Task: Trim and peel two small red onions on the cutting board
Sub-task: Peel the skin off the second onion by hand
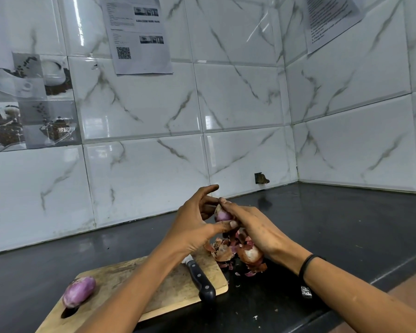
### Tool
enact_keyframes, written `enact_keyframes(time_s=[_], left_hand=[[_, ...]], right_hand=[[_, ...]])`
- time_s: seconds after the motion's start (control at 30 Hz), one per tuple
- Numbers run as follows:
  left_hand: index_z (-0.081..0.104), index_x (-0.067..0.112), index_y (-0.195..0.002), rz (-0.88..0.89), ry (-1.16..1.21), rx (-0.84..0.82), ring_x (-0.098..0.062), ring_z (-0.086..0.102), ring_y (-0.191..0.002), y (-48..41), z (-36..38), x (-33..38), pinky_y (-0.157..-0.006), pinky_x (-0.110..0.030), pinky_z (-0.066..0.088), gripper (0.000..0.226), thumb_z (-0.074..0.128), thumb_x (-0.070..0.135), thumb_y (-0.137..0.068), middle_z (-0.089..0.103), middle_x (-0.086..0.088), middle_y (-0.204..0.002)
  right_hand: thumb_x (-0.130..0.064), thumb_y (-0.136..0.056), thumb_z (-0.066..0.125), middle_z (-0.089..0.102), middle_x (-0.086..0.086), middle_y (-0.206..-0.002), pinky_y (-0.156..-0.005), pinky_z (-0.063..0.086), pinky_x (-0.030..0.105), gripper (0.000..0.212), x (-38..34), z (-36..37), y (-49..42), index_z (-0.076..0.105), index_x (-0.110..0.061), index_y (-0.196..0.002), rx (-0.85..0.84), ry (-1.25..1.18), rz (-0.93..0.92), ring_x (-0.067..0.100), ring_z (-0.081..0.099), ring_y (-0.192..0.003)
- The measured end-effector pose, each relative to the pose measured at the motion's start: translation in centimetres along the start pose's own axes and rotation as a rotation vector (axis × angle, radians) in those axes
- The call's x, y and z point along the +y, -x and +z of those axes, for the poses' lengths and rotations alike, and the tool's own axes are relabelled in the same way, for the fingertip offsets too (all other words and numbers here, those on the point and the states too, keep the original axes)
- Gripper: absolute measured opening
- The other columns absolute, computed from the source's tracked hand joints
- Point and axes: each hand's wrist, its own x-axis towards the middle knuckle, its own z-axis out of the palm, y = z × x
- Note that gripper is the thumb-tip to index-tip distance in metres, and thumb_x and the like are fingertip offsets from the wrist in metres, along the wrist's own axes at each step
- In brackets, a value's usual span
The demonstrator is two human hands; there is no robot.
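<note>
- Left hand (197, 224) and right hand (252, 227) both pinch a small, partly peeled red onion (222, 214) above a papery skin pile (235, 253).
- Second peeled purple onion (79, 292) lies on the wooden cutting board (168, 292), beside a black-handled knife (201, 280).

kitchen | marble-look wall tiles (238, 99) | black counter (346, 224) | cutting board (168, 292)

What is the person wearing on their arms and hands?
No sleeves and no gloves: the left hand and right hand are bare, and so are both forearms. A thin black band circles the right wrist. The left wrist shows nothing worn.
</note>
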Motion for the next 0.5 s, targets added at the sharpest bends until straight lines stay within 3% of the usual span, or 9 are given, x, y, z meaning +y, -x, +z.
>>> enact_keyframes(time_s=[0.13, 0.23, 0.3, 0.43, 0.5], left_hand=[[0.048, 0.033, -0.142, -0.010, 0.018, -0.001, -0.005, 0.065, -0.110, -0.02, 0.10, -0.10, -0.103, -0.025, 0.049, 0.097, 0.091, 0.037, -0.055, 0.066, 0.013, -0.114], [0.047, 0.034, -0.141, -0.008, 0.016, -0.009, -0.007, 0.065, -0.111, -0.18, -0.08, -0.08, -0.096, -0.019, 0.050, 0.092, 0.094, 0.022, -0.064, 0.064, 0.012, -0.118], [0.046, 0.037, -0.138, 0.003, 0.021, -0.012, -0.007, 0.065, -0.112, -0.25, -0.16, -0.08, -0.092, -0.015, 0.050, 0.089, 0.093, 0.017, -0.066, 0.063, 0.011, -0.121], [0.046, 0.038, -0.135, 0.012, 0.002, -0.008, -0.006, 0.063, -0.113, -0.16, -0.12, -0.33, -0.090, -0.011, 0.047, 0.087, 0.094, 0.018, -0.065, 0.063, 0.011, -0.120], [0.046, 0.036, -0.137, 0.012, -0.013, -0.007, -0.004, 0.061, -0.113, -0.15, -0.07, -0.49, -0.093, -0.013, 0.046, 0.090, 0.094, 0.018, -0.064, 0.063, 0.012, -0.120]], right_hand=[[-0.063, -0.100, 0.042, 0.068, -0.002, -0.078, -0.084, 0.051, 0.037, 0.055, 0.28, -0.02, -0.11, 0.071, -0.022, -0.079, 0.027, 0.029, 0.000, 0.015, 0.062, -0.077], [-0.078, -0.095, 0.032, 0.077, 0.007, -0.096, -0.097, 0.055, 0.049, 0.071, 0.47, -0.15, -0.39, 0.077, -0.023, -0.098, 0.074, 0.044, 0.052, 0.031, 0.072, -0.096], [-0.087, -0.089, 0.026, 0.075, 0.017, -0.104, -0.099, 0.051, 0.061, 0.083, 0.46, -0.08, -0.49, 0.076, -0.024, -0.108, 0.090, 0.042, 0.060, 0.043, 0.067, -0.106], [-0.088, -0.088, 0.016, 0.075, 0.018, -0.102, -0.100, 0.049, 0.062, 0.086, 0.43, 0.06, -0.41, 0.078, -0.030, -0.104, 0.125, 0.065, 0.070, 0.045, 0.064, -0.108], [-0.093, -0.083, 0.020, 0.075, 0.018, -0.099, -0.096, 0.051, 0.060, 0.092, 0.44, 0.05, -0.21, 0.076, -0.023, -0.102, 0.104, 0.114, 0.074, 0.045, 0.066, -0.103]])
